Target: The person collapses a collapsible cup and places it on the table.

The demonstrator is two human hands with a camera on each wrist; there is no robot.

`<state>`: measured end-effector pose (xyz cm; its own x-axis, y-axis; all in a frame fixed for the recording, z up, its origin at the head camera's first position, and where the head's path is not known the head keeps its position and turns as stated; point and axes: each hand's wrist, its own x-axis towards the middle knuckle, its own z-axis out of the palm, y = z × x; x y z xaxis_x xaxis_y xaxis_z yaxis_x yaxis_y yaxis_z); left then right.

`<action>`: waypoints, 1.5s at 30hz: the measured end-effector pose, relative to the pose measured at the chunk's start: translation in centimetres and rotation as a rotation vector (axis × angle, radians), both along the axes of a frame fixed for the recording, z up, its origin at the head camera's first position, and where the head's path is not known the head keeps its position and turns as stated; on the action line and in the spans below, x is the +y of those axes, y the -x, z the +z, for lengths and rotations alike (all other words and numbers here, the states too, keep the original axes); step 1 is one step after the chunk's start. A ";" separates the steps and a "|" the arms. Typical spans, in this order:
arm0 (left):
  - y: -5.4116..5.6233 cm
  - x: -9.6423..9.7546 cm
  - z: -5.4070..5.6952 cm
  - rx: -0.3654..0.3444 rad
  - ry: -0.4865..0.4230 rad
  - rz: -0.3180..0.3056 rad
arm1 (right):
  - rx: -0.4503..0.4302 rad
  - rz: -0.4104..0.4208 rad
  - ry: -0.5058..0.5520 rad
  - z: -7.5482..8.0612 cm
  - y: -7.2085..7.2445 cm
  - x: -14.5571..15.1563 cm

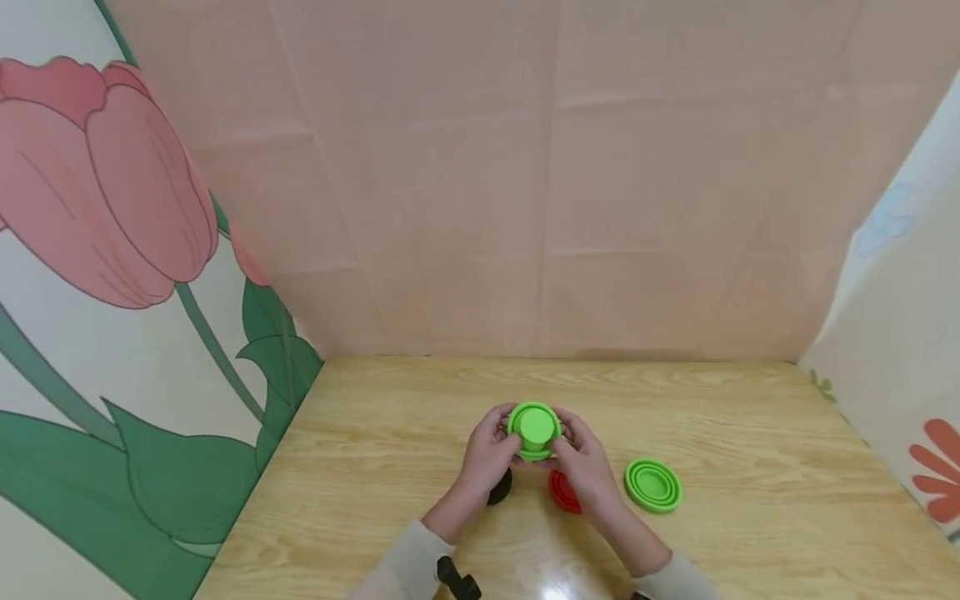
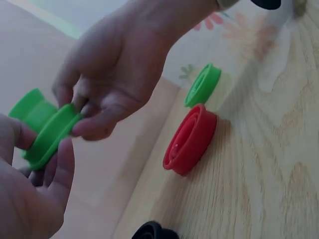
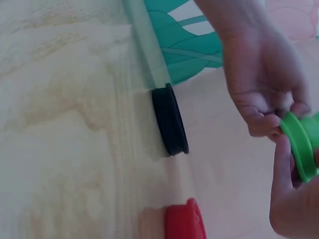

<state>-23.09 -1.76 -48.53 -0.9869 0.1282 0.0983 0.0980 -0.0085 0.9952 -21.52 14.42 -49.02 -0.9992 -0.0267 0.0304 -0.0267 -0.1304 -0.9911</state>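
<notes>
Both hands hold a green collapsible cup (image 1: 536,427) above the table, one on each side of its wide rim. My left hand (image 1: 483,457) pinches the rim from the left, thumb on the near face. On the opposite side my right hand (image 1: 588,462) grips the same rim with thumb and fingers. The cup's narrower round section stands out from the rim, as the left wrist view shows. Beneath the hands lie a flattened red collapsible cup (image 2: 192,139) and a black one (image 3: 169,120), both partly hidden by the arms in the head view.
A second green collapsible cup (image 1: 653,485), flattened into rings, lies on the wooden table (image 1: 750,433) to the right of the right hand. A pink-beige cloth (image 1: 480,208) hangs behind the table. Flower-printed panels flank both sides.
</notes>
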 end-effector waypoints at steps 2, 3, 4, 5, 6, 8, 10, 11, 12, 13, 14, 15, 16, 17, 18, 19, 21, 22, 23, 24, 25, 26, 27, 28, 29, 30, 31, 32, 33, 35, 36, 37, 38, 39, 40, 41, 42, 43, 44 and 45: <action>0.1 -0.4 0.0 -0.031 -0.064 -0.055 | 0.000 0.052 0.035 0.2 -0.1 0.3; 0.1 -0.7 -0.1 -0.048 -0.094 -0.089 | -0.004 0.085 0.061 0.3 -0.2 0.5; 0.1 -1.0 -0.1 -0.064 -0.128 -0.124 | -0.009 0.116 0.084 0.3 -0.3 0.7; 0.2 -1.3 -0.2 -0.079 -0.156 -0.159 | -0.017 0.145 0.114 0.4 -0.3 1.0; 0.2 -1.5 -0.2 -0.089 -0.180 -0.193 | -0.023 0.169 0.143 0.4 -0.3 1.2; 0.2 -2.0 -0.3 -0.098 -0.214 -0.247 | -0.034 0.212 0.181 0.3 -0.2 1.5; 0.3 -2.2 -0.4 -0.097 -0.232 -0.284 | -0.028 0.252 0.209 0.3 -0.2 1.7; 0.3 -2.3 -0.4 -0.096 -0.239 -0.296 | -0.018 0.282 0.231 0.2 -0.2 1.9; 0.3 -2.4 -0.3 -0.093 -0.252 -0.306 | -0.005 0.312 0.251 0.2 -0.2 2.0; 0.2 -2.4 -0.3 -0.089 -0.267 -0.314 | 0.008 0.341 0.270 0.2 -0.2 2.1; 0.2 -2.5 -0.3 -0.085 -0.280 -0.322 | 0.022 0.367 0.285 0.2 -0.2 2.2; 0.2 -2.6 -0.2 -0.083 -0.294 -0.332 | 0.039 0.395 0.301 0.2 -0.2 2.3; 0.1 -2.7 -0.2 -0.083 -0.309 -0.343 | 0.053 0.418 0.313 0.3 -0.2 2.4; 0.1 -2.8 -0.1 -0.084 -0.327 -0.357 | 0.062 0.427 0.316 0.3 -0.1 2.4; 0.0 -2.8 -0.1 -0.085 -0.341 -0.371 | 0.069 0.427 0.311 0.3 -0.2 2.4; 0.0 -2.9 -0.1 -0.086 -0.346 -0.383 | 0.074 0.421 0.300 0.4 -0.2 2.5; 0.1 -3.0 -0.2 -0.098 -0.346 -0.397 | 0.079 0.408 0.281 0.4 -0.2 2.4; 0.1 -3.1 -0.2 -0.105 -0.339 -0.397 | 0.075 0.398 0.272 0.3 -0.2 2.4; 0.1 -3.1 -0.1 -0.115 -0.331 -0.391 | 0.071 0.386 0.262 0.3 -0.2 2.4; 0.1 -3.1 -0.1 -0.123 -0.316 -0.380 | 0.065 0.379 0.252 0.3 -0.2 2.4; 0.1 -3.0 -0.1 -0.130 -0.302 -0.367 | 0.060 0.373 0.239 0.3 -0.2 2.4; 0.1 -3.0 -0.2 -0.139 -0.289 -0.353 | 0.049 0.368 0.226 0.2 -0.2 2.4; 0.1 -2.9 -0.1 -0.146 -0.276 -0.341 | 0.039 0.362 0.211 0.2 -0.2 2.4; 0.1 -2.9 -0.1 -0.151 -0.263 -0.332 | 0.026 0.357 0.195 0.2 -0.2 2.4; 0.1 -2.8 -0.1 -0.156 -0.250 -0.326 | 0.014 0.350 0.181 0.2 -0.2 2.4; 0.0 -2.7 -0.1 -0.158 -0.234 -0.324 | 0.004 0.344 0.167 0.2 -0.2 2.4; 0.0 -2.7 -0.2 -0.161 -0.220 -0.324 | -0.008 0.338 0.155 0.2 -0.1 2.4; 0.0 -2.6 -0.2 -0.165 -0.205 -0.325 | -0.020 0.335 0.147 0.2 -0.1 2.4; 0.0 -2.6 -0.3 -0.164 -0.190 -0.327 | -0.026 0.337 0.138 0.2 -0.1 2.4; -0.1 -2.5 -0.4 -0.169 -0.168 -0.327 | -0.027 0.356 0.119 0.3 0.1 2.5; -0.1 -2.5 -0.5 -0.173 -0.161 -0.325 | -0.025 0.372 0.107 0.3 0.1 2.6; -0.1 -2.4 -0.6 -0.177 -0.155 -0.322 | -0.023 0.392 0.095 0.3 0.2 2.6; 0.0 -2.4 -0.6 -0.179 -0.151 -0.320 | -0.020 0.411 0.084 0.4 0.3 2.7; 0.0 -2.4 -0.6 -0.182 -0.148 -0.318 | -0.018 0.425 0.070 0.4 0.4 2.8; 0.0 -2.4 -0.7 -0.186 -0.143 -0.317 | -0.017 0.439 0.057 0.4 0.4 2.9; 0.0 -2.4 -0.7 -0.186 -0.135 -0.317 | -0.022 0.448 0.042 0.5 0.5 3.0; 0.0 -2.5 -0.7 -0.187 -0.127 -0.316 | -0.029 0.456 0.027 0.5 0.6 3.1; 0.0 -2.5 -0.7 -0.186 -0.118 -0.316 | -0.036 0.462 0.015 0.5 0.6 3.2; 0.0 -2.5 -0.7 -0.186 -0.109 -0.316 | -0.044 0.468 0.005 0.5 0.7 3.2; 0.0 -2.5 -0.7 -0.184 -0.099 -0.316 | -0.051 0.473 -0.005 0.5 0.7 3.3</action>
<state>-23.07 -4.30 -49.20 -0.9026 0.4276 -0.0504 -0.1056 -0.1063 0.9887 -22.24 17.68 -48.49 -0.8773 -0.4795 -0.0194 0.0830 -0.1120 -0.9902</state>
